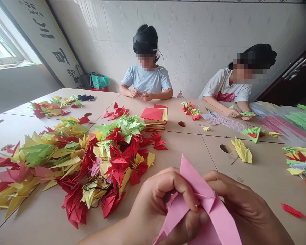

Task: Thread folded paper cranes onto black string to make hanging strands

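Note:
A pink origami paper (pixel 224 219), folded into several pointed arms around a creased middle, is between my two hands at the bottom of the view. My left hand (pixel 163 194) pinches it from the left, with the forefinger and thumb pressed together near its centre. Behind its right side lies my right hand (pixel 247 207), fingers bent around the paper and partly hidden by it. One sharp pink tip sticks up between the hands; the lower ends run out of the frame.
A large heap of folded paper pieces (pixel 73 153) covers the left of the table (pixel 183 146). Beyond it stands a stack of square paper (pixel 154 117). A yellow folded bundle (pixel 242 151) lies right, near a table hole (pixel 225 148). Two people sit opposite, handling paper.

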`<state>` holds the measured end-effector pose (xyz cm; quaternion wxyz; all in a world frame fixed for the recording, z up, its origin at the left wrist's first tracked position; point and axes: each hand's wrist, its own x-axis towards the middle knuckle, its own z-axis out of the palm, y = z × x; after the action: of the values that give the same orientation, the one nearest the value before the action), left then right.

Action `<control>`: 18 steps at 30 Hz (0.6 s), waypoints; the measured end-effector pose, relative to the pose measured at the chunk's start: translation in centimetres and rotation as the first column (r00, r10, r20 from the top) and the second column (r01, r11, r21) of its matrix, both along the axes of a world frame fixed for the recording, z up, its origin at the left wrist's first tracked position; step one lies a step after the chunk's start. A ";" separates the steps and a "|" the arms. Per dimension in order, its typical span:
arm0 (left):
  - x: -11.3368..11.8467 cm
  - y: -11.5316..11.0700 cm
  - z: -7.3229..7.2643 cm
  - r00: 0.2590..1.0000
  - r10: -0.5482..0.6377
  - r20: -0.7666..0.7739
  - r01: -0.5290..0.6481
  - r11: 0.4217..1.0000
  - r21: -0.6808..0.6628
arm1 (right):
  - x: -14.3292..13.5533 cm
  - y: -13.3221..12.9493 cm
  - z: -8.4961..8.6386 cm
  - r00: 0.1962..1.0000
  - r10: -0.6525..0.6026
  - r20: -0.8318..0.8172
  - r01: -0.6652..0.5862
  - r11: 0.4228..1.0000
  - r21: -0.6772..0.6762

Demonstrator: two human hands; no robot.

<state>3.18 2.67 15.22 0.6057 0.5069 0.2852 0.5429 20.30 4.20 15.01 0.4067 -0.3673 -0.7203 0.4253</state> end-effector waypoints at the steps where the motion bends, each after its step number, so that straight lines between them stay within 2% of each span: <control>1: 0.0 0.0 0.1 0.999 -0.020 0.034 0.021 0.999 -0.037 | -0.1 -0.1 -0.1 0.999 0.026 -0.028 -0.026 0.999 -0.021; 5: 0.0 0.0 0.2 0.983 -0.076 0.168 0.102 0.984 -0.149 | -0.3 -0.2 -0.6 0.993 -0.054 -0.105 0.052 0.998 -0.022; 8: 0.1 0.3 -0.2 0.967 -0.086 0.238 0.137 0.969 -0.206 | -0.1 -0.1 -1.1 0.996 -0.079 -0.029 0.080 0.995 0.061; 11: 0.4 0.8 -1.0 0.957 -0.049 0.285 0.126 0.958 -0.258 | 0.1 -0.2 -1.4 0.976 -0.209 0.062 0.198 0.969 0.150; 13: 0.6 1.3 -1.5 0.937 -0.039 0.348 0.151 0.942 -0.299 | 0.1 -0.3 -1.3 0.962 -0.255 0.094 0.235 0.955 0.183; 18: 0.5 2.2 -1.6 0.845 -0.037 0.534 0.271 0.890 -0.367 | 0.0 -0.9 -0.7 0.990 -0.137 0.020 0.135 0.988 0.072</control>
<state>3.67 4.89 13.57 0.7983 0.2200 0.1832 0.5299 20.27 3.35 14.33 0.4387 -0.4062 -0.7131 0.3662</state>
